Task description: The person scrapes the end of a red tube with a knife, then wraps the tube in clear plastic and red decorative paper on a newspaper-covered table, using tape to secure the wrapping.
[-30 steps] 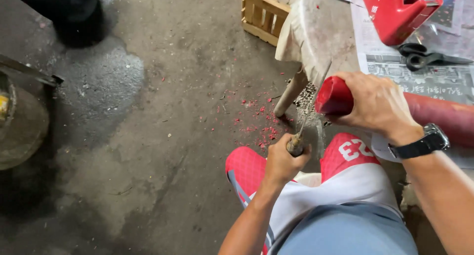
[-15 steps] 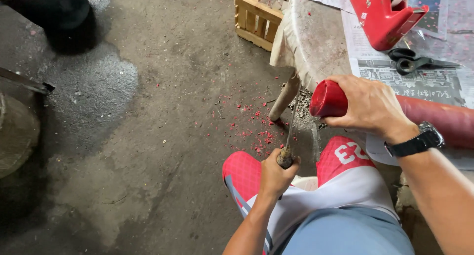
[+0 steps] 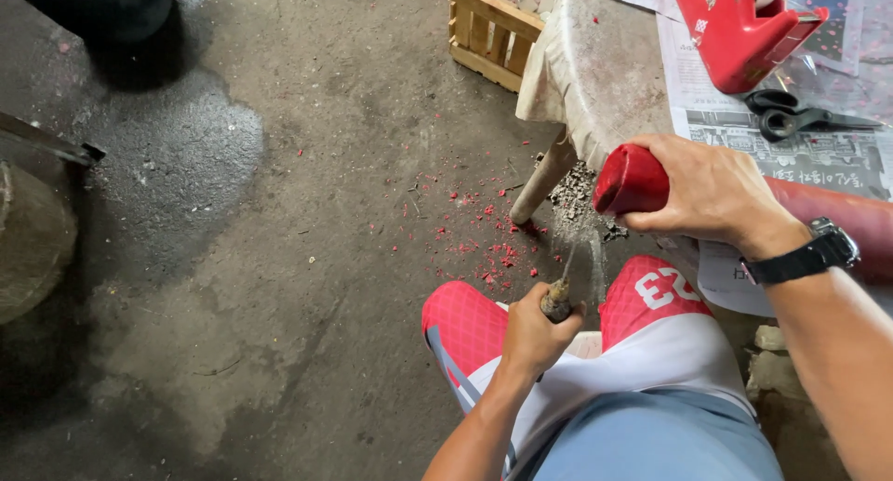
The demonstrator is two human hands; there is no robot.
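Observation:
My right hand (image 3: 712, 193) grips a thick red cylinder (image 3: 634, 179) near its rounded end, and the rest of it runs right along the round white table (image 3: 605, 81). A black watch sits on that wrist. My left hand (image 3: 538, 332) is closed on the wooden handle of a thin metal tool (image 3: 561, 290), whose blade points up toward the cylinder's end and looks blurred. The tool is held between my knees, which are in red and white shorts.
Red shavings (image 3: 484, 239) lie scattered on the concrete floor below the table. A red tape dispenser (image 3: 735, 25) and black scissors (image 3: 791, 118) rest on newspaper on the table. A wooden crate (image 3: 488, 25) stands behind. A dark round object (image 3: 33, 239) sits at the far left.
My left hand has drawn the tool down and away from the cylinder's end, from up by the table edge to between my knees. My right hand keeps its grip.

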